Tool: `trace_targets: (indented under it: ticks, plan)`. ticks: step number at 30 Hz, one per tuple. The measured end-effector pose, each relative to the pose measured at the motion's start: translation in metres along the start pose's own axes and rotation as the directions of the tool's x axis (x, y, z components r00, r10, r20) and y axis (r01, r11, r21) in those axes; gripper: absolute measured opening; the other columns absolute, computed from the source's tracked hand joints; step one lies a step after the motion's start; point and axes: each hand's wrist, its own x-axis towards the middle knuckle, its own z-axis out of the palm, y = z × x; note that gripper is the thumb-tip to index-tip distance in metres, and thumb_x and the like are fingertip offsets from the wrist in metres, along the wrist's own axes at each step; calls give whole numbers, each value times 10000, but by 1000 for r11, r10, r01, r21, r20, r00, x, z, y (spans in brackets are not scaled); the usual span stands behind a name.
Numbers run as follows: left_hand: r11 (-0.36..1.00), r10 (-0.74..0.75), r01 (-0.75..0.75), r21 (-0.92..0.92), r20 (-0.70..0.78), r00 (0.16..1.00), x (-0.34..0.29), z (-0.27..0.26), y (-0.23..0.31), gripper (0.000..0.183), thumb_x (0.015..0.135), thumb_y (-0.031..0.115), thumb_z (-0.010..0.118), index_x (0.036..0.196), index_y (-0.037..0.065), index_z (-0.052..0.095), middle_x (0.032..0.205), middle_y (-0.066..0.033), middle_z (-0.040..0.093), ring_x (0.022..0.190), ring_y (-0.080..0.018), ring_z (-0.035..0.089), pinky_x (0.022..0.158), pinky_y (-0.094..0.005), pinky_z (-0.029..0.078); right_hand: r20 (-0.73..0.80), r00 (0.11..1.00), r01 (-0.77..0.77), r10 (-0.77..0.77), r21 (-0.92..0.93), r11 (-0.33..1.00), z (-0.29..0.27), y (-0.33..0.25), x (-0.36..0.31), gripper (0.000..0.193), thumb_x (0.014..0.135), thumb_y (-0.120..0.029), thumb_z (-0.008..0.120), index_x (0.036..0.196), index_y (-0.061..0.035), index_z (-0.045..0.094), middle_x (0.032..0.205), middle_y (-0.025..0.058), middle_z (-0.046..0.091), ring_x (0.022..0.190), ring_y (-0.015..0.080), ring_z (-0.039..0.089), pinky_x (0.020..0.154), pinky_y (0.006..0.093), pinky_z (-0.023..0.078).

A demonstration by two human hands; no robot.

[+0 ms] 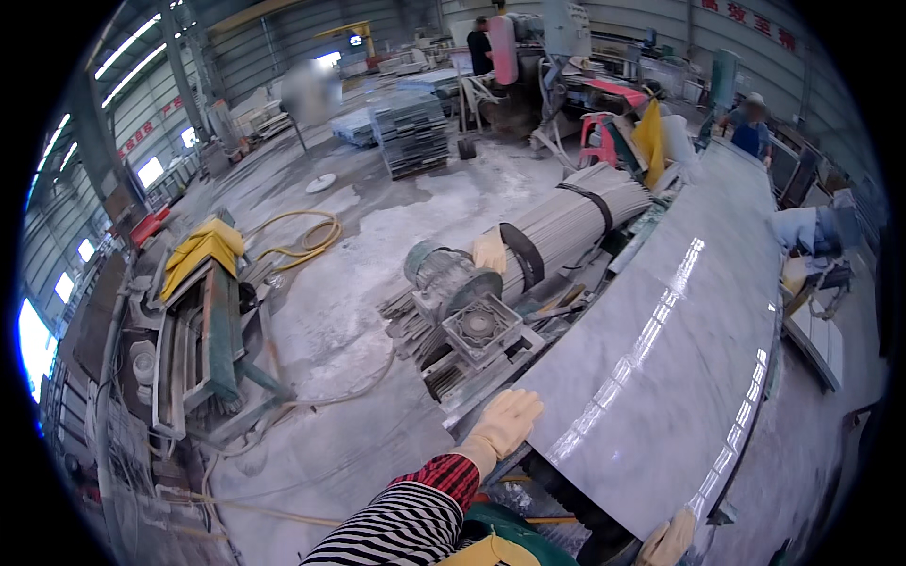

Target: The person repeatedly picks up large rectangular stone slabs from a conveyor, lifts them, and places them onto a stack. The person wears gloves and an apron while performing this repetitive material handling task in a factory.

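A long polished marble slab, white-grey with bright light reflections, stretches away from me to the upper right. My left hand, in a cream glove, is closed over the slab's near left corner, with the sleeve striped and red-checked. At the near right corner my right hand, gloved alike, grips the slab's edge; the lower frame cuts off part of it. Left of the slab sits a dusty electric motor with a square gear housing. A loose cream glove lies beside the motor.
Behind the motor lies a strapped bundle of thin strips. To the left stand a metal frame with a yellow cover and a coiled yellow hose. Stacked slabs rise farther back. One person is at the slab's far end.
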Motion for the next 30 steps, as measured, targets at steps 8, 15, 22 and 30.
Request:
trace_targets:
  ticks: [8,15,22,30]
  plan:
    - [992,-48,27,126,168,985,-20,22,-17,472,978,271,603,1423,113,603,1523,-160,568,1421,-370,497,1214,-521,347,-64,997,-50,47,-41,998,1,-5,12,322,925,-174,590,1181,10,661,1240,279,673,1200,476,617,1093,557,456]
    - [983,87,-119,141,218,972,-18,5,-18,580,965,363,663,1469,106,535,1539,-194,500,1416,-406,450,1179,-534,341,-155,987,-44,39,-33,998,-16,-16,13,265,928,-146,592,1149,-7,638,1216,263,659,1120,473,611,1015,539,488]
    - [898,397,-438,-47,517,758,17,-30,25,822,825,471,815,1492,99,510,1537,-191,483,1427,-411,433,1189,-553,320,-171,984,-46,40,-31,998,-12,-16,7,263,901,-134,615,1134,-13,632,1191,245,656,1106,466,608,992,542,490]
    - [817,551,-546,-184,528,647,53,2,65,947,735,417,888,1527,109,469,1551,-176,471,1449,-411,422,1212,-547,327,47,997,-58,57,36,998,-27,-9,17,370,919,-212,653,1237,-36,585,1271,242,618,1217,451,573,1086,526,447]
